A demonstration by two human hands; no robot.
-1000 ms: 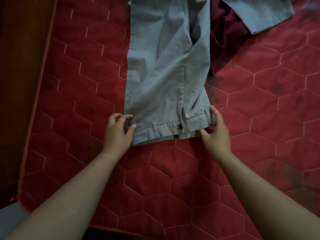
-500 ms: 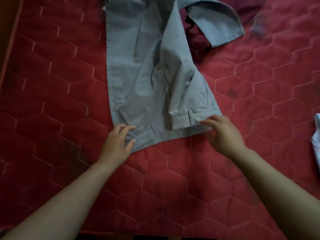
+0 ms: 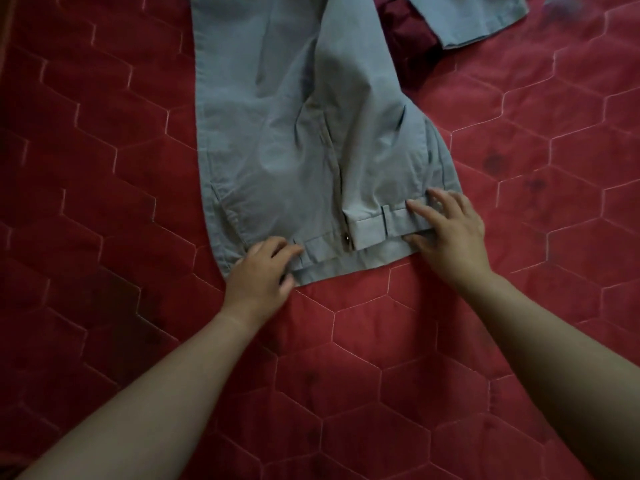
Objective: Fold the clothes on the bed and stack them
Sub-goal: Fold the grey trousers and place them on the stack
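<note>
Grey trousers (image 3: 287,133) lie flat on the red quilted bed (image 3: 346,358), waistband toward me, legs running off the top edge. A dark button shows at the waistband's middle. My left hand (image 3: 261,277) grips the waistband's left corner, fingers curled over its edge. On the right end of the waistband rests my right hand (image 3: 446,230), fingers spread on top and thumb under the fabric's edge. One trouser leg end (image 3: 485,19) bends back at the top right.
A dark maroon garment (image 3: 408,46) lies crumpled between the trouser legs at the top. The red quilt with hexagon stitching spreads on all sides. A dark wooden strip (image 3: 5,36) runs along the far left edge.
The right half of the waistband has been pulled out wider and flatter, and the button shows again. My right hand now lies on the band. The view has shifted.
</note>
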